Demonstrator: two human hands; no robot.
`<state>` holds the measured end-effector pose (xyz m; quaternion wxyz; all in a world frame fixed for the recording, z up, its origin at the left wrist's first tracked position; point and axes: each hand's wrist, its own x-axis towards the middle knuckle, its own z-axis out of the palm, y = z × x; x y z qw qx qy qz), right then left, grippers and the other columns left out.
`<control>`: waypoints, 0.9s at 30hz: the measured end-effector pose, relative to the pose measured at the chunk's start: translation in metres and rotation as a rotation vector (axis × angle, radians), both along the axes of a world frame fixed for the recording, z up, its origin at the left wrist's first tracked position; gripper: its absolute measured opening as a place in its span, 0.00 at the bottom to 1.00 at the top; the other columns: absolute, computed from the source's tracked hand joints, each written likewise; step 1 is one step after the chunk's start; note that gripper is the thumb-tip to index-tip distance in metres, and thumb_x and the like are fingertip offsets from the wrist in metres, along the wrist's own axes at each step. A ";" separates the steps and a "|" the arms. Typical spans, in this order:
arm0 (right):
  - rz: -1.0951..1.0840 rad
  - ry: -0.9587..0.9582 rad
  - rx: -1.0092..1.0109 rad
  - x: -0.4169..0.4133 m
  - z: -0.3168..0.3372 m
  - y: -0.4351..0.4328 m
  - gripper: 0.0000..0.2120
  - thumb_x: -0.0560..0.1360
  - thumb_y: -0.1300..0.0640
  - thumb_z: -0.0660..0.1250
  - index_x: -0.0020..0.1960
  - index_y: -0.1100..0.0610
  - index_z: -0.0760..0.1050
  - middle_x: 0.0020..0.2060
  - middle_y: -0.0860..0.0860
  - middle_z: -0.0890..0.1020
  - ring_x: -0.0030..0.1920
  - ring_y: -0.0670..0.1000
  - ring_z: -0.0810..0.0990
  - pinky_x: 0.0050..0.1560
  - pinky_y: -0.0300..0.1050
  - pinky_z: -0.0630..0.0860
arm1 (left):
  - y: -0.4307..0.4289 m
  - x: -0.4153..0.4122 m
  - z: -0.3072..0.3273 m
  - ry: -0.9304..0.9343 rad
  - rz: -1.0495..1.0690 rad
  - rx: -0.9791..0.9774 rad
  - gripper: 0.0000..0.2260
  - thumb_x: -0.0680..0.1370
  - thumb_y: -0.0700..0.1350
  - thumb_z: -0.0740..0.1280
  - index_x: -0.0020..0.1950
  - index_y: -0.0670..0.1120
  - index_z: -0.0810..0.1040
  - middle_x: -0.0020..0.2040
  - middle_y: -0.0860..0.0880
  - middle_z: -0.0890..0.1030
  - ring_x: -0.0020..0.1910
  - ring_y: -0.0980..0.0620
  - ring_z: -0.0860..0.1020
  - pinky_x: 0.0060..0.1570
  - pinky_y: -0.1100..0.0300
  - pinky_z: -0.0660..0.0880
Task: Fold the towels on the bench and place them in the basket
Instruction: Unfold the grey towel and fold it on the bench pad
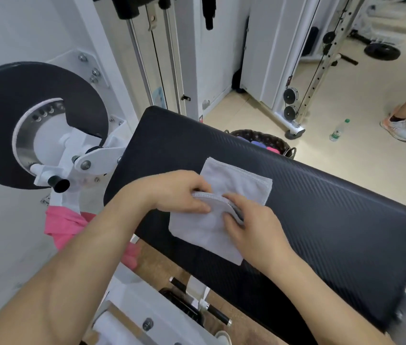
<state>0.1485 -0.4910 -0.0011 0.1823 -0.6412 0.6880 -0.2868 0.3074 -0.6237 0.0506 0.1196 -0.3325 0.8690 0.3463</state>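
Folding point: the pale grey towel [240,181] lies on the black bench pad [333,220], partly doubled over, with its stitched edge lifted in a curved ridge across the middle.
Left hand [179,192]: fingers curled, pinching the raised edge from the left.
Right hand [254,227]: thumb and fingers curled round the same edge from the near side, gripping it.
Basket [282,145]: dark and woven, on the floor just behind the far edge of the bench, with purple and pink cloth inside.
Pink towel [60,225]: hangs by the white machine frame left of the bench, under the left forearm.
Black disc [5,95]: mounted on that machine, far left.
Bottle [337,131]: stands on the floor right of the basket, near another person's shoe [399,129].
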 end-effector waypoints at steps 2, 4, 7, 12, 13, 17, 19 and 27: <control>-0.050 -0.052 0.050 -0.012 0.006 -0.009 0.06 0.76 0.52 0.63 0.50 0.45 0.77 0.39 0.45 0.82 0.41 0.48 0.79 0.40 0.47 0.74 | -0.010 0.003 -0.002 0.190 0.178 -0.006 0.03 0.74 0.48 0.73 0.47 0.54 0.82 0.43 0.57 0.82 0.44 0.59 0.79 0.44 0.60 0.77; -0.090 -0.062 0.068 -0.023 0.011 -0.017 0.07 0.76 0.53 0.63 0.39 0.44 0.74 0.32 0.44 0.78 0.35 0.45 0.76 0.36 0.45 0.71 | -0.016 0.002 -0.010 0.379 0.380 0.067 0.04 0.73 0.46 0.74 0.46 0.55 0.83 0.43 0.59 0.83 0.44 0.61 0.81 0.44 0.63 0.77; -0.137 -0.004 0.071 -0.034 0.012 -0.027 0.06 0.77 0.53 0.62 0.45 0.48 0.77 0.38 0.43 0.81 0.41 0.46 0.78 0.39 0.44 0.72 | -0.020 -0.008 -0.028 0.520 0.597 0.149 0.04 0.73 0.45 0.75 0.44 0.54 0.83 0.43 0.56 0.84 0.44 0.59 0.82 0.43 0.62 0.77; -0.251 0.212 0.068 -0.038 0.007 -0.036 0.11 0.79 0.52 0.61 0.58 0.53 0.76 0.50 0.48 0.80 0.50 0.51 0.78 0.44 0.45 0.68 | -0.019 -0.029 -0.050 0.541 0.773 -0.019 0.03 0.76 0.46 0.71 0.47 0.53 0.80 0.44 0.55 0.83 0.44 0.58 0.81 0.41 0.63 0.76; -0.263 0.222 0.076 -0.036 0.007 -0.036 0.11 0.79 0.52 0.60 0.58 0.53 0.76 0.50 0.49 0.80 0.49 0.52 0.78 0.44 0.46 0.69 | -0.017 -0.033 -0.052 0.506 0.753 -0.099 0.02 0.77 0.46 0.70 0.47 0.54 0.78 0.44 0.56 0.81 0.44 0.59 0.79 0.41 0.64 0.75; -0.288 0.209 0.064 -0.034 0.006 -0.037 0.09 0.79 0.53 0.59 0.55 0.55 0.74 0.48 0.50 0.78 0.45 0.54 0.78 0.43 0.48 0.72 | -0.005 -0.045 -0.059 0.376 0.619 -0.455 0.03 0.81 0.49 0.61 0.51 0.50 0.70 0.41 0.54 0.77 0.39 0.54 0.75 0.37 0.54 0.72; -0.290 0.206 0.047 -0.034 0.005 -0.037 0.07 0.79 0.55 0.59 0.53 0.57 0.73 0.48 0.51 0.76 0.41 0.56 0.77 0.40 0.49 0.72 | 0.001 -0.049 -0.065 0.385 0.584 -0.578 0.04 0.82 0.48 0.58 0.52 0.49 0.68 0.40 0.53 0.75 0.38 0.51 0.74 0.36 0.50 0.72; -0.319 0.240 0.064 -0.042 0.008 -0.043 0.09 0.79 0.52 0.60 0.57 0.54 0.72 0.51 0.50 0.74 0.40 0.56 0.76 0.36 0.46 0.69 | 0.009 -0.059 -0.081 0.432 0.604 -0.721 0.07 0.82 0.45 0.59 0.58 0.44 0.72 0.46 0.48 0.77 0.43 0.47 0.74 0.39 0.50 0.73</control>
